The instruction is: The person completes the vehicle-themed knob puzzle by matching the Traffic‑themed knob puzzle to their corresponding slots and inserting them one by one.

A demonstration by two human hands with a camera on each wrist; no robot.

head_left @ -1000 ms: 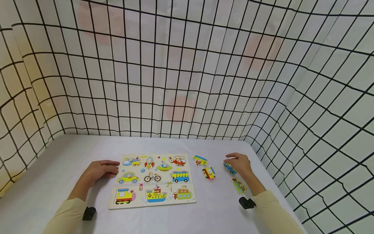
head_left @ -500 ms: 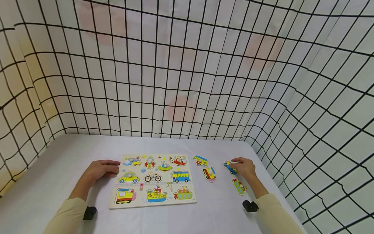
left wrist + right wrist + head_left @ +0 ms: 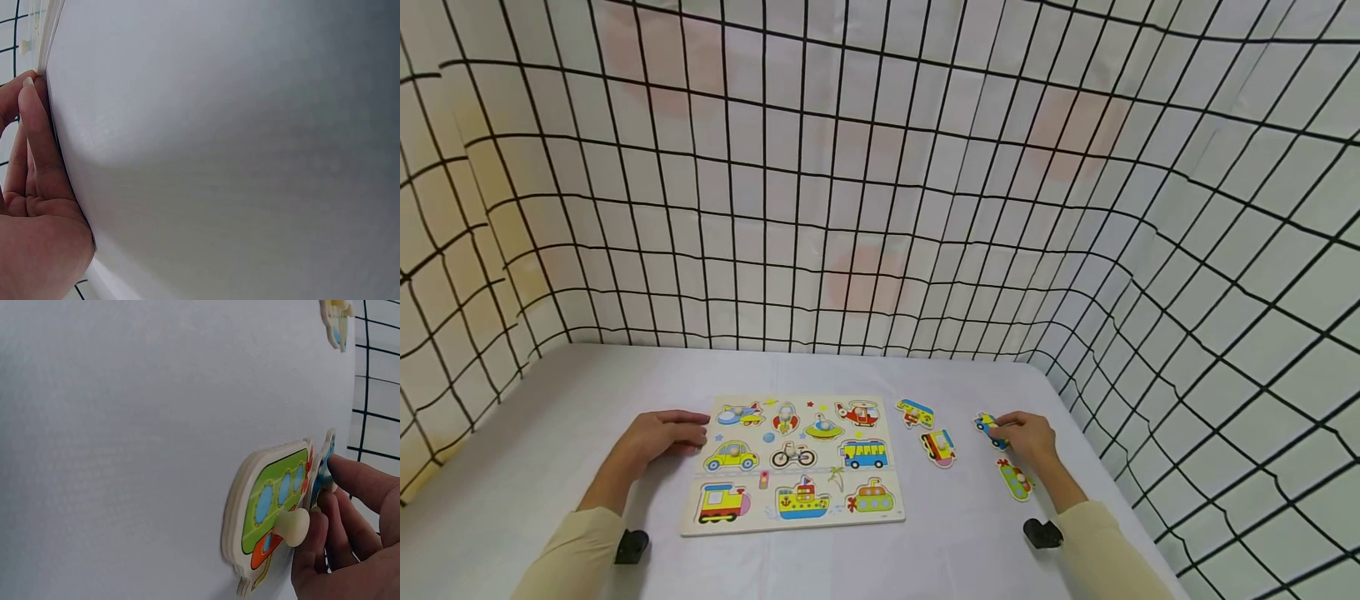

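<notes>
My right hand (image 3: 1028, 436) pinches the knob of the blue bus puzzle piece (image 3: 985, 422), which lies right of the board. Just below it is the green submarine piece (image 3: 269, 500), its pale knob facing up. My left hand (image 3: 658, 436) rests on the table with its fingertips at the left edge of the wooden puzzle board (image 3: 790, 527). In the left wrist view, the fingers (image 3: 47, 144) lie extended along the table by the board's rim. Vehicle pictures cover the board, and several of them carry knobs.
Between the board and my right hand lie a ship piece (image 3: 915, 412) and a train piece (image 3: 937, 447). White cloth covers the table (image 3: 955, 542). A black-lined grid net (image 3: 865, 208) rises behind and on both sides.
My right hand has shifted slightly right and down, and its fingers have come onto the blue bus piece, showing more of it. The left hand stays by the board.
</notes>
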